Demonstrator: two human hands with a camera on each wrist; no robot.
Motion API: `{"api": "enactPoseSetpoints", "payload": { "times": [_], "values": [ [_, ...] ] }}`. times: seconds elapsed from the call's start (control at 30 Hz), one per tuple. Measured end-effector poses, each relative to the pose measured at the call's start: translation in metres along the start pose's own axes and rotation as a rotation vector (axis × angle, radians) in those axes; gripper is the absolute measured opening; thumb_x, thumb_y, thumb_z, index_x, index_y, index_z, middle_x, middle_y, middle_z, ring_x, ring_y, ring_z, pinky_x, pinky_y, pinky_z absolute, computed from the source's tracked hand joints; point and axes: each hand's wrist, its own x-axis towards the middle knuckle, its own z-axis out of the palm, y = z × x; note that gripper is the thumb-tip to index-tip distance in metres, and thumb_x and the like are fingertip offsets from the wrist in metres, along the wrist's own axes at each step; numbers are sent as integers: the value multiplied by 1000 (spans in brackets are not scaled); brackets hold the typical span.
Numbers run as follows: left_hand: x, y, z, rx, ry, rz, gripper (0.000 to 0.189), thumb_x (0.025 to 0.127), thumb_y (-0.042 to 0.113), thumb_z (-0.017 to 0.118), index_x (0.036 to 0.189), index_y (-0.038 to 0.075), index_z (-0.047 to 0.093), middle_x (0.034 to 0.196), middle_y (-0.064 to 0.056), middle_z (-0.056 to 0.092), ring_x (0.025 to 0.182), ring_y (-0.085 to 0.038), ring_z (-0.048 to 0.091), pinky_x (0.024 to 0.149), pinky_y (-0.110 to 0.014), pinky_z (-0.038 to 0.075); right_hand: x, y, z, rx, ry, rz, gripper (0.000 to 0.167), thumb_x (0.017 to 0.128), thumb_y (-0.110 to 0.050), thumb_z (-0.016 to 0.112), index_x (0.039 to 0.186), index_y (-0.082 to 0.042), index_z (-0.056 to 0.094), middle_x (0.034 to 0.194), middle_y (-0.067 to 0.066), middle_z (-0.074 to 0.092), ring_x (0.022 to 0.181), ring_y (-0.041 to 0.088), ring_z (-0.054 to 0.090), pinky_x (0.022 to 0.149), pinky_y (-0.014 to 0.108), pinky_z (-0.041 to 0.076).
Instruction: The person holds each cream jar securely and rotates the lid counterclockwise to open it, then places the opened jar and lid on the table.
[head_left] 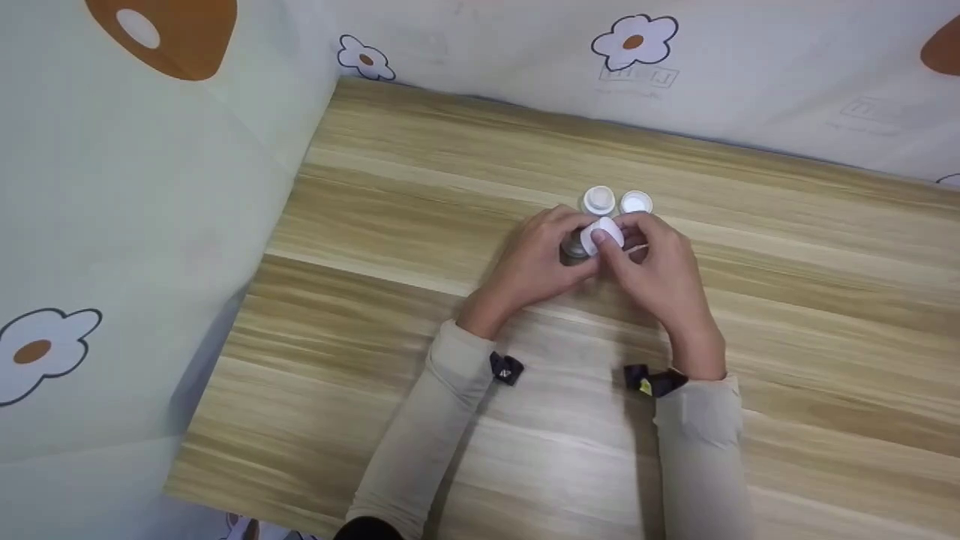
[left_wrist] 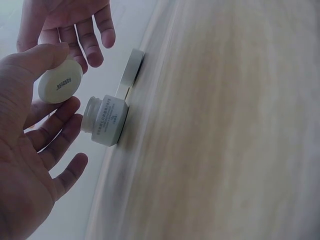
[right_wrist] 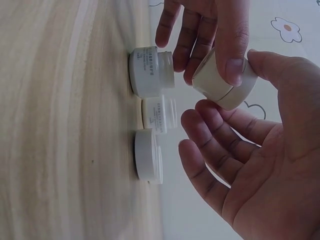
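Observation:
A white round jar lid (head_left: 602, 236) is held up between both hands; dark print shows on its flat face in the left wrist view. My left hand (head_left: 538, 255) pinches it by the edge with thumb and fingers. From the other side my right hand (head_left: 664, 274) grips it, thumb lying across it in the head view. Just below the lid stands an uncapped jar (right_wrist: 145, 72) with print on its side, partly covered by the left hand in the head view. Beyond it is a second jar (head_left: 599, 199), with another white lid (head_left: 636, 203) lying beside it.
The wood-grain table (head_left: 390, 217) runs under everything, its left edge next to a cloth wall (head_left: 150, 247) with flower prints. A similar printed cloth (head_left: 510, 45) hangs behind the table. Black wrist cameras (head_left: 506, 369) sit on both sleeves.

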Motion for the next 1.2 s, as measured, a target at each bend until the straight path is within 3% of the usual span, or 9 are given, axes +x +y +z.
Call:
{"api": "enactPoseSetpoints", "payload": {
  "times": [0.43, 0.77, 1.2],
  "values": [
    [0, -2, 1, -4, 6, 12, 46, 91, 32, 78, 134, 17, 72, 123, 0, 73, 112, -17, 67, 97, -33, 54, 0, -1, 1, 15, -3, 12, 32, 101, -29, 72, 112, 1, 72, 101, 15, 76, 88, 8, 66, 75, 8, 52],
    [0, -1, -1, 0, 13, 11, 47, 91, 33, 79, 134, 18, 72, 124, 1, 73, 112, -16, 67, 97, -32, 54, 0, -1, 1, 7, -2, 6, 30, 100, -26, 73, 112, 1, 71, 102, 14, 76, 90, 11, 67, 74, 7, 52],
    [-1, -1, -2, -16, 27, 22, 44, 90, 31, 79, 131, 17, 73, 124, 0, 74, 114, -17, 67, 100, -33, 53, -2, -5, 0, 33, -1, 26, 29, 100, -26, 73, 112, 0, 72, 102, 15, 76, 87, 4, 66, 76, 9, 53]
  ]
}}
